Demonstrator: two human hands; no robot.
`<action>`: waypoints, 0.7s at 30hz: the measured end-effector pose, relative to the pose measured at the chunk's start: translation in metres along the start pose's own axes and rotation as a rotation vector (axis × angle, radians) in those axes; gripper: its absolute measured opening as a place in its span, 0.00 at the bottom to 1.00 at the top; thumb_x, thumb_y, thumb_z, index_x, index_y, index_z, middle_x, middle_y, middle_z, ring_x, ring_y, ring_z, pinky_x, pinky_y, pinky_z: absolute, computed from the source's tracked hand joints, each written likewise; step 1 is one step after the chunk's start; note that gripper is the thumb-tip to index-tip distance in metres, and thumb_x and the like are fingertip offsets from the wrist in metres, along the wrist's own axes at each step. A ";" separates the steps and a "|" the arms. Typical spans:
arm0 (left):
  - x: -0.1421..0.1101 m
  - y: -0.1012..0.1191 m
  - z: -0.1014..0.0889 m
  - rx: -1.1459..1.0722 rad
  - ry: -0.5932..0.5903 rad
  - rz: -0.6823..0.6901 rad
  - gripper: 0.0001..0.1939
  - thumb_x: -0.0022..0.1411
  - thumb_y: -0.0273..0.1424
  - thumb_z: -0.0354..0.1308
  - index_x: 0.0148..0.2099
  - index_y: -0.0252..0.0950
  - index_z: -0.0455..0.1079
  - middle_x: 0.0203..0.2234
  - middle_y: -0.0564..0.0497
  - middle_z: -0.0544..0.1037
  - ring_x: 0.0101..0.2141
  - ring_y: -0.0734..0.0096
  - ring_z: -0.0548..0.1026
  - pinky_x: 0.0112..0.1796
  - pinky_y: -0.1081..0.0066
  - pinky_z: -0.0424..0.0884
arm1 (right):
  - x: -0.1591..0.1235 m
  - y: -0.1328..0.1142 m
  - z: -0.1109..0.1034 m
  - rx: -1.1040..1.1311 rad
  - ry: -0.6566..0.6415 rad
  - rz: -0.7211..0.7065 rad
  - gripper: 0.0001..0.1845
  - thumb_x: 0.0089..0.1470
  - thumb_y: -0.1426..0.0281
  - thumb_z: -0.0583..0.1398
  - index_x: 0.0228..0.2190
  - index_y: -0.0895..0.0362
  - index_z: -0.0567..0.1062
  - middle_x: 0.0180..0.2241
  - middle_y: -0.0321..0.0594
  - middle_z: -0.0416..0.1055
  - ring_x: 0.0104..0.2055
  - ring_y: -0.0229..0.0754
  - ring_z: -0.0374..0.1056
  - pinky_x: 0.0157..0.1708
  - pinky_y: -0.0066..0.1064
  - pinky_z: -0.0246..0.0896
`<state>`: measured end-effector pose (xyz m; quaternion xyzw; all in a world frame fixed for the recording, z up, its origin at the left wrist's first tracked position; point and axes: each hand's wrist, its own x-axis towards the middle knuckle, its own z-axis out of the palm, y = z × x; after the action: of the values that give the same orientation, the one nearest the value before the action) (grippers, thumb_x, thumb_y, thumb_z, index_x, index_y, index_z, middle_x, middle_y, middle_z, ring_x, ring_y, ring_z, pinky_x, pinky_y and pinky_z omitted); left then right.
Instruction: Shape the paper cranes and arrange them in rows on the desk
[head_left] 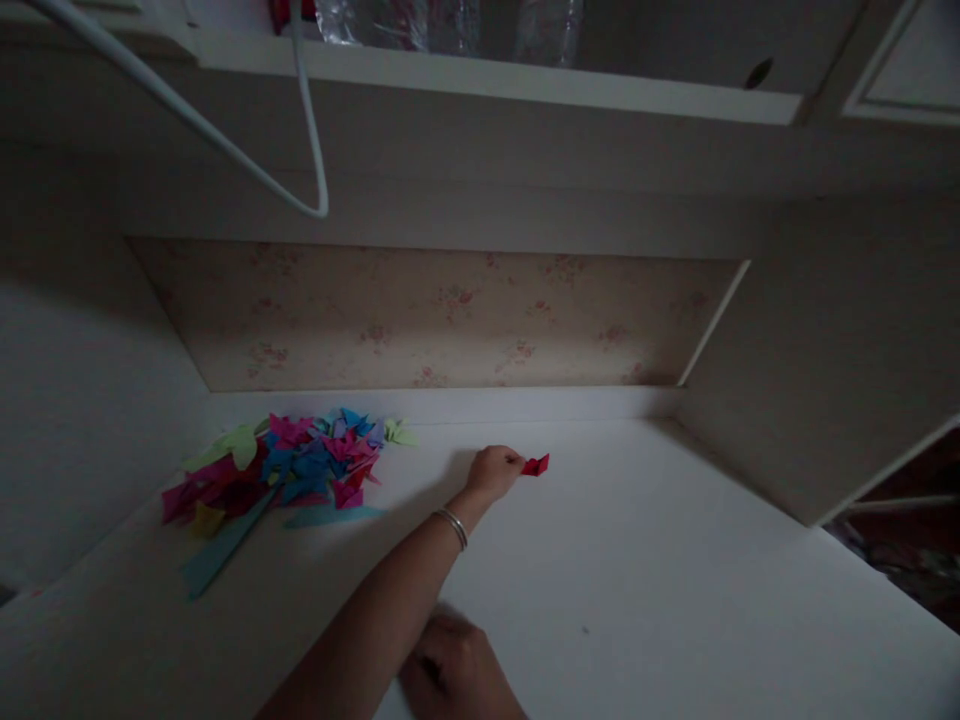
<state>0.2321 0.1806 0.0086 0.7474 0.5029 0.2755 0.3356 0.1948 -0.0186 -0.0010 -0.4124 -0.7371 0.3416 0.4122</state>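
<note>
My left hand point(495, 472) reaches across the white tabletop, its fingertips pinching a small red paper crane point(537, 466) with pointed ends. A silvery bracelet point(453, 527) circles that wrist. Low in the view, my right hand point(459, 668) rests curled into a loose fist beside and partly behind my left forearm; no object shows in it. To the left of my left hand lies a heap of folded paper pieces point(307, 465) in pink, blue, red, green and yellow, several shaped like cranes. A teal paper strip point(229, 550) sticks out from the heap's front.
The white tabletop point(660, 560) sits in a nook with a floral-papered back wall point(457, 310) and side panels point(810, 370). Overhead runs a shelf edge point(495, 80) with clear plastic items point(550, 30) on it. A white cable point(225, 145) hangs at upper left.
</note>
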 end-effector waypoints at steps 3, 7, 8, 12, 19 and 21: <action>0.019 0.003 0.013 0.040 0.022 -0.038 0.12 0.56 0.31 0.55 0.37 0.35 0.79 0.35 0.45 0.81 0.36 0.65 0.76 0.36 0.72 0.66 | 0.004 0.004 -0.004 0.119 0.021 -0.034 0.12 0.44 0.80 0.54 0.23 0.55 0.75 0.25 0.36 0.71 0.29 0.38 0.66 0.32 0.24 0.59; 0.032 0.002 0.018 0.071 0.020 -0.070 0.11 0.57 0.32 0.56 0.38 0.37 0.78 0.37 0.46 0.81 0.37 0.65 0.76 0.37 0.72 0.67 | 0.007 0.008 -0.006 0.176 0.022 0.016 0.11 0.42 0.79 0.54 0.22 0.55 0.75 0.25 0.36 0.72 0.29 0.39 0.66 0.31 0.25 0.60; 0.034 0.001 0.019 0.077 0.019 -0.077 0.11 0.57 0.32 0.56 0.39 0.38 0.78 0.37 0.45 0.81 0.37 0.65 0.77 0.37 0.72 0.67 | 0.007 0.008 -0.005 0.177 0.027 0.014 0.12 0.41 0.79 0.54 0.22 0.55 0.75 0.26 0.36 0.72 0.29 0.39 0.66 0.31 0.25 0.60; 0.039 0.000 0.018 0.094 0.029 -0.095 0.11 0.58 0.32 0.56 0.40 0.38 0.78 0.39 0.44 0.80 0.39 0.64 0.76 0.39 0.72 0.66 | 0.007 0.005 -0.005 0.223 0.050 0.030 0.16 0.39 0.81 0.53 0.25 0.55 0.77 0.29 0.37 0.73 0.31 0.39 0.67 0.33 0.25 0.60; 0.035 0.001 0.016 0.070 0.054 -0.097 0.13 0.57 0.33 0.56 0.44 0.36 0.76 0.41 0.43 0.79 0.41 0.64 0.76 0.38 0.72 0.66 | 0.007 -0.001 -0.009 0.273 0.068 0.102 0.14 0.38 0.82 0.53 0.21 0.56 0.76 0.26 0.34 0.70 0.30 0.36 0.65 0.30 0.23 0.58; 0.031 -0.001 0.013 0.060 0.060 -0.099 0.13 0.56 0.32 0.57 0.44 0.35 0.76 0.40 0.42 0.79 0.40 0.63 0.76 0.38 0.72 0.66 | 0.006 -0.001 -0.009 0.271 0.058 0.137 0.12 0.40 0.81 0.53 0.19 0.57 0.74 0.23 0.33 0.68 0.27 0.35 0.63 0.28 0.22 0.57</action>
<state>0.2524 0.2073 0.0022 0.7228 0.5569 0.2656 0.3112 0.2003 -0.0119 0.0054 -0.4119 -0.6424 0.4531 0.4608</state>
